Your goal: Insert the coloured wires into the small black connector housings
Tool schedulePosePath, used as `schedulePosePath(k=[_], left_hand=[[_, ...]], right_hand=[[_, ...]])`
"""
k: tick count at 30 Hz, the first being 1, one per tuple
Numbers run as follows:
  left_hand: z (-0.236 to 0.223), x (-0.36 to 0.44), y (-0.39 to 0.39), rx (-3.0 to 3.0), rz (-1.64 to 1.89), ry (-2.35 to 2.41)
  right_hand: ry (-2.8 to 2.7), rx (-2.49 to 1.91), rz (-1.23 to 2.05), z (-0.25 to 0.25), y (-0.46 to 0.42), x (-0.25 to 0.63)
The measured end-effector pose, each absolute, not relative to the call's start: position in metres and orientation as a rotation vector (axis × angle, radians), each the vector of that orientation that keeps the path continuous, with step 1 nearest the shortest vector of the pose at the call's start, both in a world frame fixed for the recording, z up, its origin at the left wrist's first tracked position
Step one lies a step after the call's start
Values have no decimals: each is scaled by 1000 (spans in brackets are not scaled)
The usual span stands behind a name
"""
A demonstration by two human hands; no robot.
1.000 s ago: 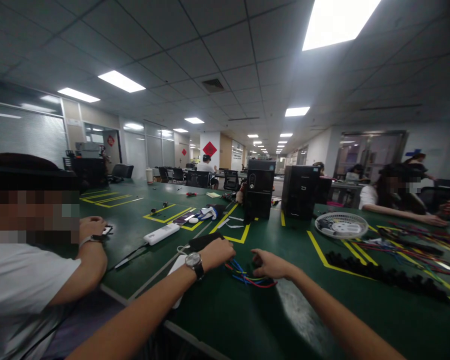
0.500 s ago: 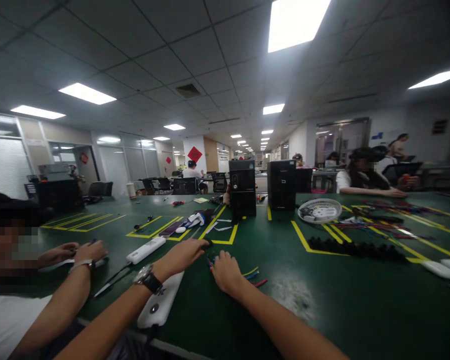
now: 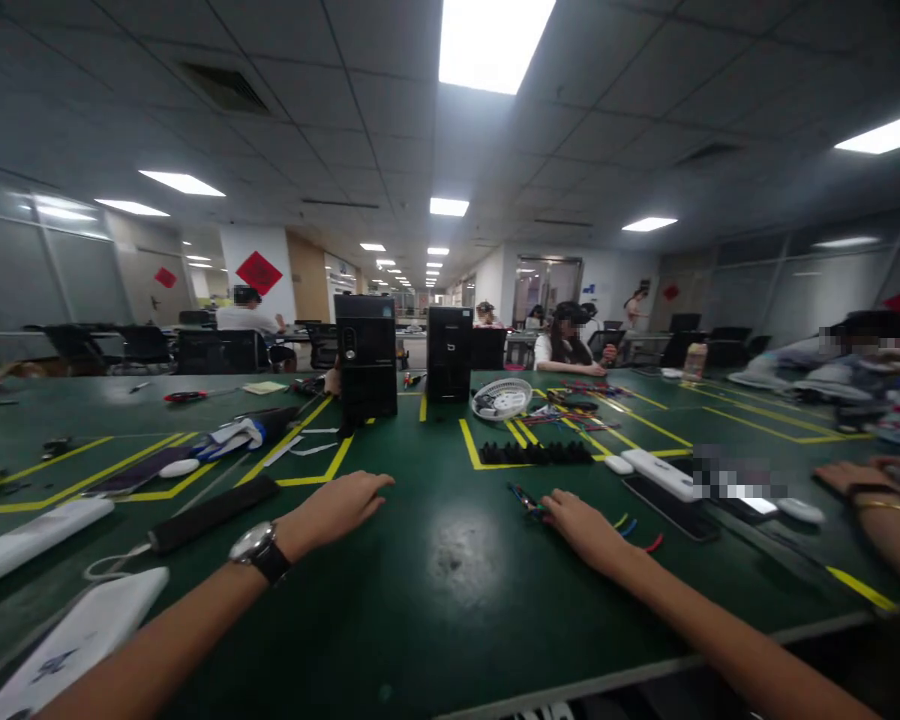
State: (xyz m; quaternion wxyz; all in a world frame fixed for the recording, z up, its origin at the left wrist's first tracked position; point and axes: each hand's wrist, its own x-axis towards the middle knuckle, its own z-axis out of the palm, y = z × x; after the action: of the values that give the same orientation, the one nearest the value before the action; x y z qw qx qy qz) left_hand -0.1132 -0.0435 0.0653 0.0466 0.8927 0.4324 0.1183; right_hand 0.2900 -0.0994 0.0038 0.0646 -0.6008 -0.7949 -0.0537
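Note:
My left hand (image 3: pixel 337 510), with a watch (image 3: pixel 259 550) on the wrist, hovers over the green table. Its fingers point right, stretched out, and nothing shows in them. Close to its left lies a long black bar (image 3: pixel 214 512) with a white cable. My right hand (image 3: pixel 581 525) is closed around a bundle of thin coloured wires (image 3: pixel 523 500) and rests low over the table. Wire ends stick out left of the fingers, while yellow, blue and red ends (image 3: pixel 634 530) come out on the other side. The fingers hide the bundle's middle.
Two black computer towers (image 3: pixel 366 355) stand ahead. Beside them are a white basket (image 3: pixel 501 399), loose wires (image 3: pixel 581 415) and a row of black pieces (image 3: pixel 536 453). Phones and white power banks (image 3: pixel 660 474) lie right, near another person's hand (image 3: pixel 847 478). A white device (image 3: pixel 82 640) lies front left.
The view has turned right. My hands have moved apart, the right one carrying the wires rightward. The black bar, earlier mostly behind my left hand, now shows beside it.

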Motion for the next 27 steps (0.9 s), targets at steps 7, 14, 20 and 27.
schedulePosePath(k=[7, 14, 20, 27], left_hand=[[40, -6, 10, 2770, 407, 1138], [21, 72, 68, 2637, 547, 1151], [1, 109, 107, 2555, 505, 1138], [-12, 105, 120, 2524, 602, 1091]], right_hand=[[-2220, -2005, -149, 21, -111, 381], [-2088, -1910, -14, 28, -97, 389], [-2083, -2000, 43, 32, -85, 377], [-2048, -2100, -40, 39, -72, 385]])
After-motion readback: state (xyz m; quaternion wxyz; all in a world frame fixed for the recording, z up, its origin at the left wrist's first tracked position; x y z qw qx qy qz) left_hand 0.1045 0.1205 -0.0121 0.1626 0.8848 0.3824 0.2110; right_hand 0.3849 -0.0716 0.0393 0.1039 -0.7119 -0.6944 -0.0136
